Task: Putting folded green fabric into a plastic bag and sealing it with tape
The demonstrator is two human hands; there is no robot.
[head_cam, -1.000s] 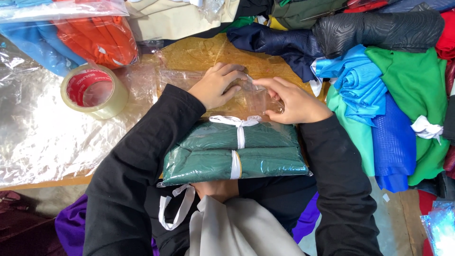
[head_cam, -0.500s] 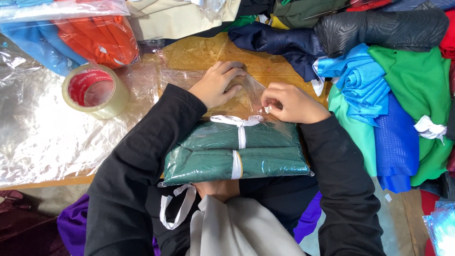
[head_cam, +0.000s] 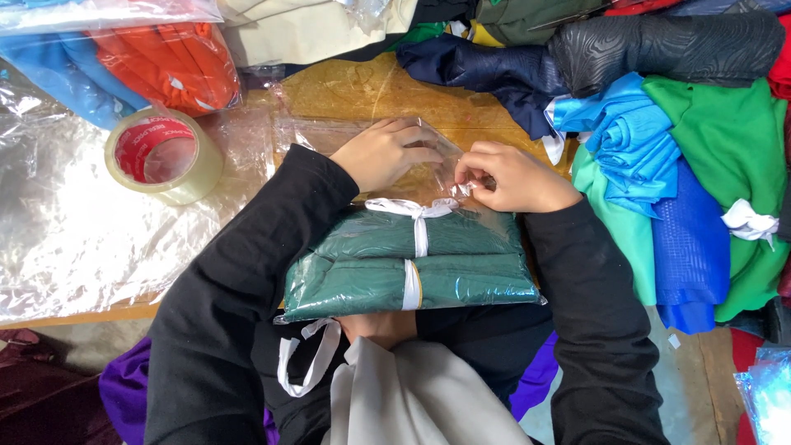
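Head view: folded green cloth (head_cam: 412, 276) in clear bag (head_cam: 428, 177) — both hands pinching its flap.

Green folded cloth (head_cam: 412, 276), matt, sealed in glossy clear plastic bag (head_cam: 428, 169) (crinkled, reflective at its open flap). White ribbon (head_cam: 418, 227): smooth woven tape. Table (head_cam: 346, 91): worn wood under shiny film. At 10 o'clock, tape roll (head_cam: 163, 156), glossy translucent. At 2 o'clock, embossed black fabric (head_cam: 659, 49), faint sheen.
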